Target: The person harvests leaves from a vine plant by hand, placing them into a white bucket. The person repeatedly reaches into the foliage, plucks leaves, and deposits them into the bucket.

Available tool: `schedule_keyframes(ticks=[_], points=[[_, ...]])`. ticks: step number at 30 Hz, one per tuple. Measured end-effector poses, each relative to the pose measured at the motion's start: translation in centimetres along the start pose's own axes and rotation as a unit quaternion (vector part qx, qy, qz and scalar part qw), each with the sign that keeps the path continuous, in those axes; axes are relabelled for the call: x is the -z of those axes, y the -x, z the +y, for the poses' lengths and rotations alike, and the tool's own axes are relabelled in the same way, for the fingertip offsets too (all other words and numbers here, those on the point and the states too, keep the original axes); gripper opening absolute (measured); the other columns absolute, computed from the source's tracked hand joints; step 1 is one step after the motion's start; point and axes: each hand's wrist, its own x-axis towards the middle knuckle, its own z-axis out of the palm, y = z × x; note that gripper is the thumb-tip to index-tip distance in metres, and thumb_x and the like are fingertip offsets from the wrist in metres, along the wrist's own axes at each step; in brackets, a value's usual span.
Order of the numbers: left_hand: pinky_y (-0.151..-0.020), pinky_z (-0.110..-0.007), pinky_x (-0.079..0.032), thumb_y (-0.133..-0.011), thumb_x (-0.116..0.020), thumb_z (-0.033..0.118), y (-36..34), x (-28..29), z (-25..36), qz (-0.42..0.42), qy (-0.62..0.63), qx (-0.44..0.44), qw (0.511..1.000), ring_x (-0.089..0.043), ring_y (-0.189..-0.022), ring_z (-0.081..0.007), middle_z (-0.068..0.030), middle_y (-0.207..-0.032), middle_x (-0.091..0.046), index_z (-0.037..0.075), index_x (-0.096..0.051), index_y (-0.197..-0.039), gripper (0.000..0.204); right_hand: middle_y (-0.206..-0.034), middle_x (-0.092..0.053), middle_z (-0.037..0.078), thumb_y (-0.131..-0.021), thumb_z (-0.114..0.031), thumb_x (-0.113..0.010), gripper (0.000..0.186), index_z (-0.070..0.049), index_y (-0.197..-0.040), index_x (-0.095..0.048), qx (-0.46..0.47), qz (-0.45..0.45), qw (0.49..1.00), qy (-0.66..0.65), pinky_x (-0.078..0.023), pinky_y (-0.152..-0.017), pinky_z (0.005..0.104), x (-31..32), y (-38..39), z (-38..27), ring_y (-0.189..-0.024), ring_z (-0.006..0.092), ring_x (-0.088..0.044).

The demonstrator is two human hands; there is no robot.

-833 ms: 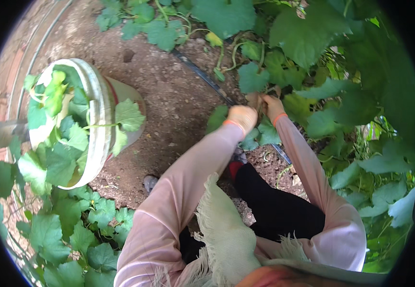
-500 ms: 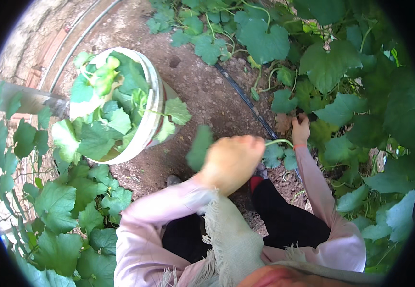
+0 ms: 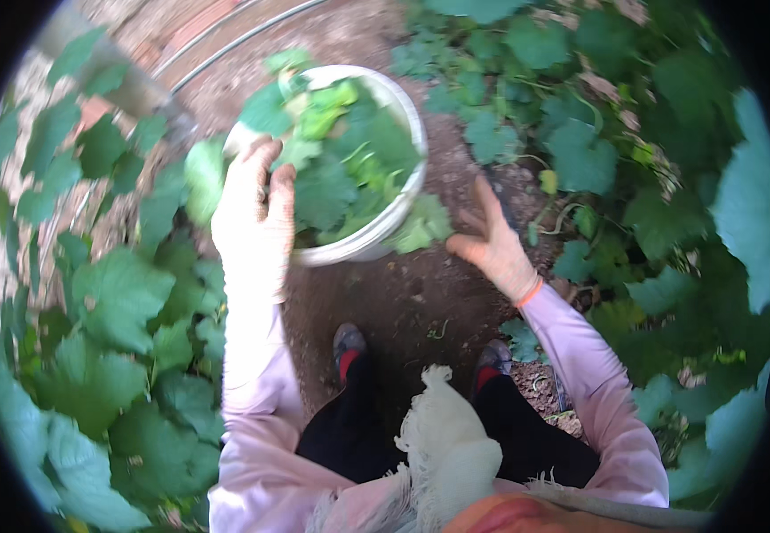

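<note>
A white bucket (image 3: 410, 182) heaped with cut green leaves (image 3: 327, 191) and stems stands on the soil in front of me. My left hand (image 3: 254, 213) is at its near left side, thumb and fingers apart over the rim and leaves; whether it touches them I cannot make out. To the right of the bucket, my right hand (image 3: 499, 244) is open with spread fingers and holds nothing. Its thumb is close to a leaf (image 3: 425, 224) that sticks out over the bucket's right rim.
Leafy vines (image 3: 563, 160) grow thickly along the right. More broad-leaved plants (image 3: 127, 302) crowd the left. Pale hoses (image 3: 243, 44) run along the ground at the back, beside a grey post (image 3: 132, 89). My feet (image 3: 348, 342) stand on bare brown soil.
My left hand has swung left to the bucket, and the leaf it carried is out of it. My right hand has come out of the right-hand vines toward the bucket. The view has shifted.
</note>
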Motion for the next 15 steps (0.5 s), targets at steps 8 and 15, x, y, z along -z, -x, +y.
schedule_keyframes(ticks=[8, 15], points=[[-0.105, -0.037, -0.031, -0.081, -0.068, 0.027, 5.1, 1.0, -10.7, 0.17, 0.12, 0.235, 0.949, -0.044, -0.123, -0.0305, -0.0187, -0.136, -0.044, 0.003, -0.033, -0.14, 0.073, -0.093, -0.064, 0.006, -0.081, -0.005, -0.065, 0.037, -0.003, -0.116, -0.055, 0.098, 0.071, 0.991, 0.062, -0.048, -0.075, 0.0243, -4.4, -5.3, -4.8, -0.08, 0.012, -0.059], [-0.101, -0.036, -0.037, -0.075, -0.065, 0.016, 4.9, -1.8, -11.0, 0.127, 0.243, 0.309, 0.911, -0.048, -0.117, -0.0283, -0.0182, -0.131, -0.047, 0.004, -0.023, -0.143, 0.08, -0.123, -0.052, 0.014, -0.072, -0.009, -0.072, 0.056, -0.014, -0.124, -0.052, 0.375, -0.108, 0.832, 0.395, -0.048, -0.088, 0.0355, -11.4, -11.4, -12.9, -0.107, 0.0307, -0.055]])
